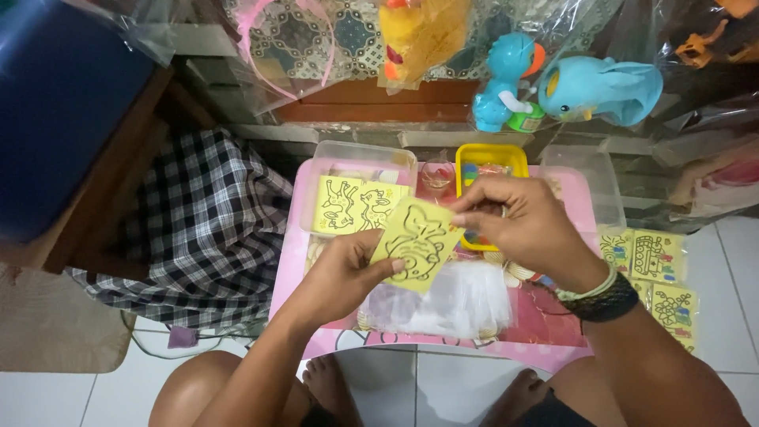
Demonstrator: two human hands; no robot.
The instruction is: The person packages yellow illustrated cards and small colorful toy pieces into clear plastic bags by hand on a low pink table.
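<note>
both hands hold one yellow card [415,243] with a black outline drawing, raised above the small pink table [294,237]. left hand [348,273] pinches its lower left edge, thumb on top; right hand [518,221] has fingertips closed on the upper right corner, maybe peeling a film there, too small to tell. to do this well: keep the left pinch firm and the card flat, work only the corner with the right fingertips, don't bend the card. under the card lies a pile of clear plastic sleeves [451,300]. behind it a clear box [399,154] holds more yellow cards [356,204], and a yellow tray [490,153] sits next to that. more cards [656,257] lie on the floor to the right. checked cloth [205,213] to the left, blue toys [577,83] behind.
</note>
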